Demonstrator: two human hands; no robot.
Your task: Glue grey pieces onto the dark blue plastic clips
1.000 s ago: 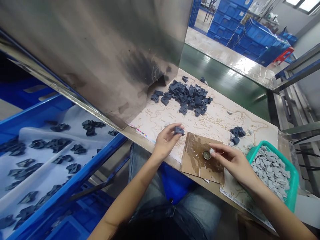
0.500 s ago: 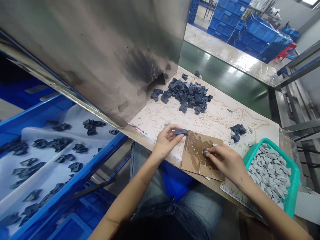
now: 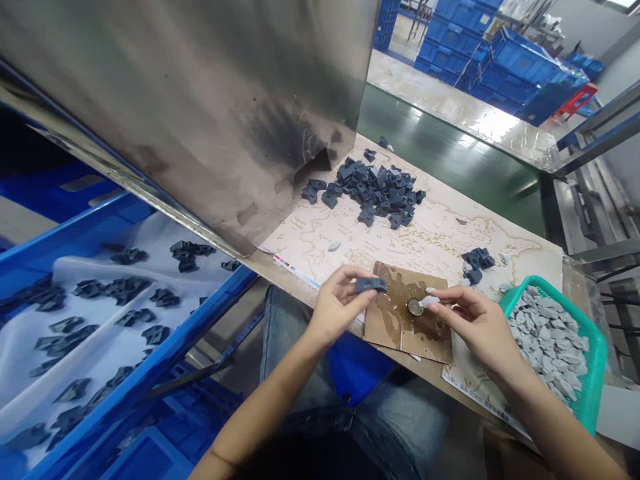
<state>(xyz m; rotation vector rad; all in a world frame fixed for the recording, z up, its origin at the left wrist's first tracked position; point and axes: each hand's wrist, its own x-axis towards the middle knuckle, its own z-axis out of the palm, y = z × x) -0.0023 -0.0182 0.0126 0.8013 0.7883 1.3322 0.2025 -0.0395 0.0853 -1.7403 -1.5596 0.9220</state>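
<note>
A dark grey plastic part (image 3: 371,285) is pinched in my left hand (image 3: 336,305), at the left edge of a wet brown cardboard piece (image 3: 385,327). My right hand (image 3: 475,320) grips a small light grey piece (image 3: 429,302) between thumb and fingers, over the cardboard's right side. Just left of that piece lies a small round cap (image 3: 415,307) on the cardboard. Beyond my hands is a heap of dark parts (image 3: 383,187) on the map-printed sheet (image 3: 320,227). A green basket (image 3: 595,373) full of light grey pieces stands at the right.
A large metal panel (image 3: 200,100) rises at the left. Below it, a blue crate (image 3: 200,313) holds dark parts on white sheeting. A small cluster of dark parts (image 3: 477,263) lies near the basket. Behind are a green belt (image 3: 450,153) and stacked blue crates (image 3: 520,67).
My right hand has moved slightly right, off the round cap, and the light grey piece now shows in its fingers. My left hand has come slightly lower and right with the dark part.
</note>
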